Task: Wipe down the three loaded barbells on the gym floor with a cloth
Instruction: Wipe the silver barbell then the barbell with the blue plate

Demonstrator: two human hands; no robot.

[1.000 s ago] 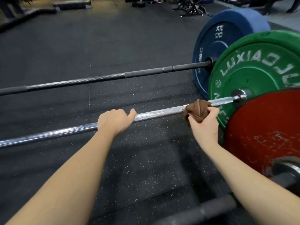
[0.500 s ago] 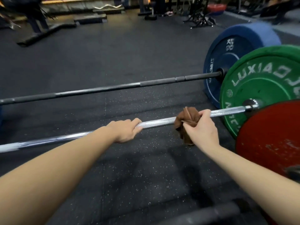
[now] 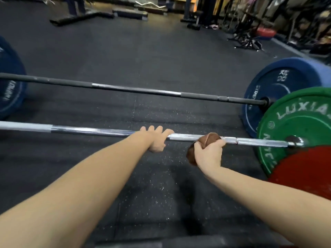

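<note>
**Cloth on the chrome bar, plate end at 3 o'clock**

Head view. The chrome bar lies on the floor just ahead of both hands. Its long axis runs from 9 o'clock to 3 o'clock, dipping a little toward 3. At 3 o'clock it meets the green plate, and at 9 o'clock it leaves the frame. The right hand is the one nearer the plate. The left hand sits just beside it, at its 9 o'clock. I judge that a stroke toward 9 o'clock would meet the left hand first, while the stretch toward 3 o'clock is free up to the plate.

The right hand is clamped round the cloth, a brown wad wrapped over the bar with a tail hanging below at 7 o'clock. The left hand is bare, with fingers hooked over the top of the bar and the thumb lying along it toward the cloth. It seems to steady the bar.

At 12 o'clock the black bar lies roughly parallel and well apart, with a blue plate at its 3 o'clock end. A red plate at 4 o'clock overlaps the green plate, and its own bar is barely visible.
</note>
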